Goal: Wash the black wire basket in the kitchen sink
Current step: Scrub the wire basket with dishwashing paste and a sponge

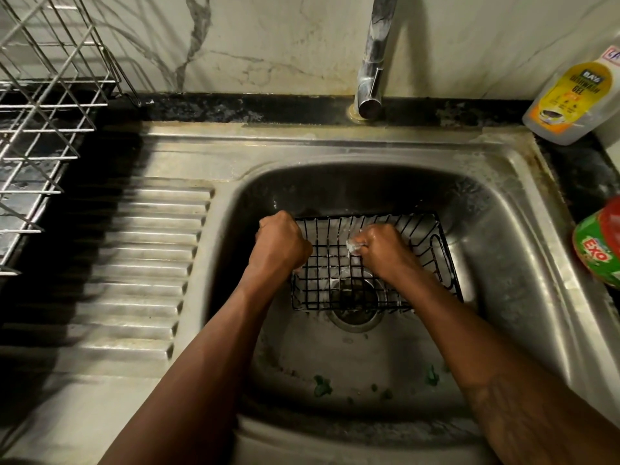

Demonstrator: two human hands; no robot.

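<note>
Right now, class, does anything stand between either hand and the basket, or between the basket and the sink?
Nothing visible does. The left hand grips the left rim of the basket. The right hand, curled round a foamy wad, is inside it on the wires. The basket lies in the sink, over the drain.

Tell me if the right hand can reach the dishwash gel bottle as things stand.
Probably yes: nothing stands between the right hand and the bottle, though it grips a soapy wad.
</note>
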